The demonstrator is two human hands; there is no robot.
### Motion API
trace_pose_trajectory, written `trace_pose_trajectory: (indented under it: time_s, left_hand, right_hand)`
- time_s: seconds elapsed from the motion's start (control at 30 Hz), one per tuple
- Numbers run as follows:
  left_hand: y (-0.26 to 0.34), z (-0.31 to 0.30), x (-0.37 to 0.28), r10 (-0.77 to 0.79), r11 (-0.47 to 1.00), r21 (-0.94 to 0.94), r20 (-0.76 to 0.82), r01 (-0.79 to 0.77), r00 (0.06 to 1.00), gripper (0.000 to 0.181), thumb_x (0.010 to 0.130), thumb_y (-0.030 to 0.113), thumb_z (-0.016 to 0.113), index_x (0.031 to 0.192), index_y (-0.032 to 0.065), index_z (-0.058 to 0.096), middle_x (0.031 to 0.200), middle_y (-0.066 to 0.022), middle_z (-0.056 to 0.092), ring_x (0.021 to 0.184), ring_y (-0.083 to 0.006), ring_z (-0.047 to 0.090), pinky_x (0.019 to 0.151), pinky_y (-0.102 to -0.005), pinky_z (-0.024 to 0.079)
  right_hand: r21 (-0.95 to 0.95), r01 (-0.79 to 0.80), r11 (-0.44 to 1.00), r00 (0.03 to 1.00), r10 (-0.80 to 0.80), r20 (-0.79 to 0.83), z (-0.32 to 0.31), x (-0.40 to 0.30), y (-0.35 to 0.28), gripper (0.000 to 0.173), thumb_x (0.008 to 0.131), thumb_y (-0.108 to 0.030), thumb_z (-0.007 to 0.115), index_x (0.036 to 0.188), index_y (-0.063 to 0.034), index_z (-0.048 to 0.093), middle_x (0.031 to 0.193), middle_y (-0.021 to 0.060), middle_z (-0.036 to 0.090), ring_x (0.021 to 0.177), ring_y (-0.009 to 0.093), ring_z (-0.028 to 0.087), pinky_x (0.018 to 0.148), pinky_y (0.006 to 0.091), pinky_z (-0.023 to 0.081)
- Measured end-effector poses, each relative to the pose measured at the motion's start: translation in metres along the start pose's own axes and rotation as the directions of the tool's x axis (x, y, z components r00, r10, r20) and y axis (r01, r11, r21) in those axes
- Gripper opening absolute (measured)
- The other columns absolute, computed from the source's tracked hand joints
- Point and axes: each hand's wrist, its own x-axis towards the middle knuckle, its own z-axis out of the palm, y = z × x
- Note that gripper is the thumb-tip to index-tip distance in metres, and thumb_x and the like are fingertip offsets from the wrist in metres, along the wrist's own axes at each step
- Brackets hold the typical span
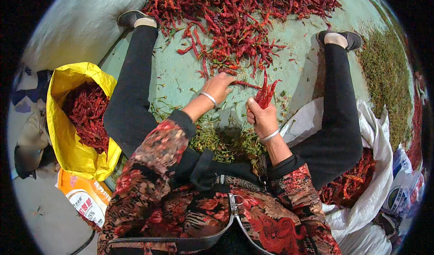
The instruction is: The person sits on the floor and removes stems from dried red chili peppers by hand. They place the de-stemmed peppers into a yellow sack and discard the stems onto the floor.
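Observation:
My right hand (262, 116) grips a small bunch of dried red chili peppers (265, 94), whose tips point up and away from me. To its left, my left hand (218, 87) has a single dried red chili pepper (248, 84) between thumb and forefinger; its far end reaches towards the bunch. Just beyond the left hand begins a large heap of dried red chili peppers (234, 27). Green chili stems (210, 138) are piled between my thighs, below both hands. A silvery bangle circles each wrist.
On my left stands an open yellow woven sack (56, 119) of red chilies, beside an orange printed bag (86, 195). A white woven sack (376, 187) with chilies lies at my right. A person (32, 143) is at far left. Stem debris (386, 85) covers the right side.

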Motion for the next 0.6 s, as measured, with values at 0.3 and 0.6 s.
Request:
trace_pose_trajectory:
  time_s: [0.3,0.6]
  left_hand:
    - [0.048,-0.025,-0.025,0.002,0.988,-0.151,-0.188,-0.031,0.982,0.020,0.070,0.013,0.063,0.089,0.0122,0.056,0.092,-0.0090,0.052,0.083,-0.0293,0.053,0.066,-0.0377,0.045]
    - [0.081,-0.037,-0.069,-0.001,0.957,-0.290,-0.090,-0.025,0.996,0.014,0.073,0.012,0.058,0.085,0.0040,0.059,0.077,-0.0151,0.058,0.070,-0.0326,0.056,0.060,-0.0369,0.045]
  right_hand:
    - [-0.066,0.028,0.997,1.000,-0.028,0.002,-0.009,0.000,0.009,0.011,0.080,-0.012,0.057,0.077,-0.0029,0.052,0.061,0.0005,0.048,0.046,0.008,0.040,0.040,0.0229,0.032]
    - [-0.342,0.195,0.919,0.981,-0.183,0.067,0.005,-0.020,0.004,0.009,0.078,-0.006,0.057,0.086,-0.0030,0.055,0.068,0.0005,0.052,0.052,0.007,0.043,0.045,0.0224,0.035]
